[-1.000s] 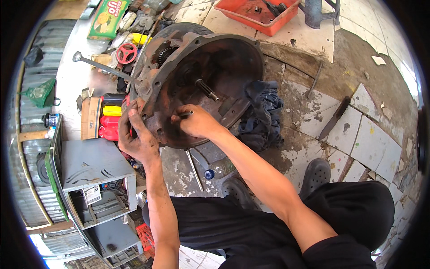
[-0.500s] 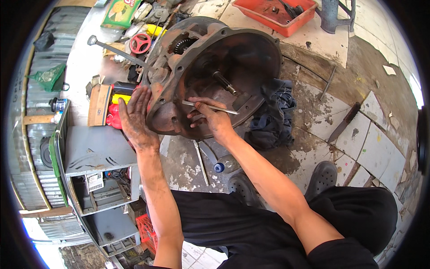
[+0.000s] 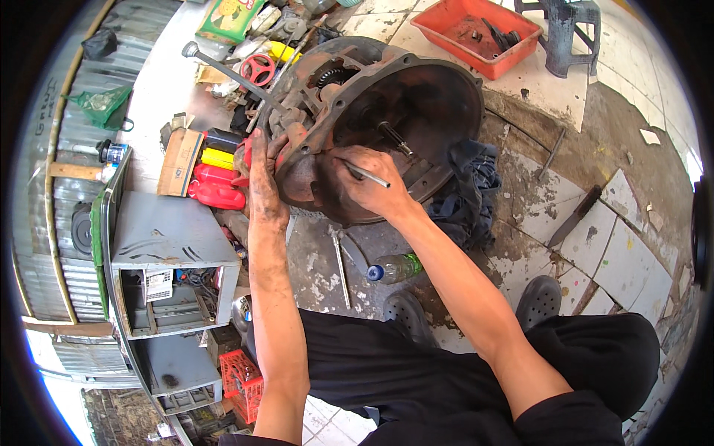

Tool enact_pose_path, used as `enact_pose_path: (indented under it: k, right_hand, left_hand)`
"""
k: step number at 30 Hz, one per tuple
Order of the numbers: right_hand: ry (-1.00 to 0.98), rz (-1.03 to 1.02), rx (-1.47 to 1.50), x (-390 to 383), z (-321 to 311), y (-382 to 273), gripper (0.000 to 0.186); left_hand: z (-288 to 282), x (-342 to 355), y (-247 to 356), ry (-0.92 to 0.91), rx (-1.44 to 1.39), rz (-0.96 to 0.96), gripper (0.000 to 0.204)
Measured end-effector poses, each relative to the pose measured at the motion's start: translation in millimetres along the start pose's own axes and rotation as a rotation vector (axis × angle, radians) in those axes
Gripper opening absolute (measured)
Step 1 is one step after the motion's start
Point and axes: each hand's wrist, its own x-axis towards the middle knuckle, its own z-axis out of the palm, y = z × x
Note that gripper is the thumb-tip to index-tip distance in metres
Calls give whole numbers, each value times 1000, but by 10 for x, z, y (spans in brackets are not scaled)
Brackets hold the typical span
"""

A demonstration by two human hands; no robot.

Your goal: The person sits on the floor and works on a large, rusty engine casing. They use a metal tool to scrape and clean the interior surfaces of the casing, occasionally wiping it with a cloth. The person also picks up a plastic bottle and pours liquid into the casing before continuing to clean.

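Observation:
A big rusty gearbox bell housing [image 3: 439, 97] lies with its wide mouth toward me. A splined shaft [image 3: 393, 137] sticks out inside it, and a gear [image 3: 332, 76] shows through an opening on top. My left hand [image 3: 264, 175] is at the housing's left side, its fingers bent round the edge. Inside the near lip, my right hand [image 3: 370, 178] grips a thin metal rod [image 3: 378, 179]; its far end is hidden by the fingers. Both hands are smeared with dark grease. Rising to the upper left of the housing is a long lever [image 3: 230, 74].
Dark cloth [image 3: 468, 189] lies against the housing's right side. A capped bottle [image 3: 394, 268] and a metal bar [image 3: 341, 271] are on the floor nearby. The grey cabinet [image 3: 171, 227] stands left, a red tray [image 3: 476, 56] and grey stool [image 3: 569, 37] far right.
My right hand has brought the rod in closer to the housing's near lip and turned it. My left hand has gone from flat fingers to bent ones at the edge. The view has shifted slightly.

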Motion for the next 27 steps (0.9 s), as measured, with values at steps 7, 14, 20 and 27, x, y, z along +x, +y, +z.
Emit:
enact_pose_path:
  k: [7,14,20,27]
  right_hand:
    - [19,31,123,-144,116,-131,16]
    - [-9,82,134,-122,135,-221,16]
    - [-44,126,139,-115,-6,-3,17]
    - [-112,67,110,124,-157,109,17]
  left_hand:
    - [-94,93,-73,-7,-10,-46,77]
    - [10,-6,-11,-79,3,-45,81]
    - [-81,106,-59,16,21,-32,79]
    - [-43,87,-77,17,21,-11,78]
